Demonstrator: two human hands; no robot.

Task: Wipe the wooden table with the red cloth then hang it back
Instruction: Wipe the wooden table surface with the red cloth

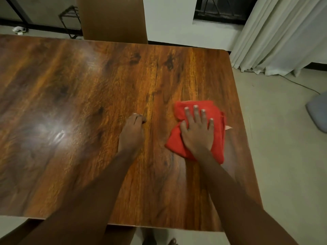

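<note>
Right hand (pixel 197 131) flat on red cloth (pixel 215 119) (left hand (pixel 131 131) bare)

Glossy wooden table (pixel 88 85), red cloth (pixel 217 138) bunched flat near its right edge

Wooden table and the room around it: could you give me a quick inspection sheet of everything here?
Surface: glossy brown wooden table, glare patches on its left part.
Job's things: crumpled red cloth lying flat near the table's right edge.
Clutter: nothing seen on the table.
Hands: right hand spread flat, pressing the cloth; left hand resting on bare wood, fingers curled.
Cables: thin dark cord on the floor at right.
Surroundings: brown chair back, white curtain, grey cushion.
</note>
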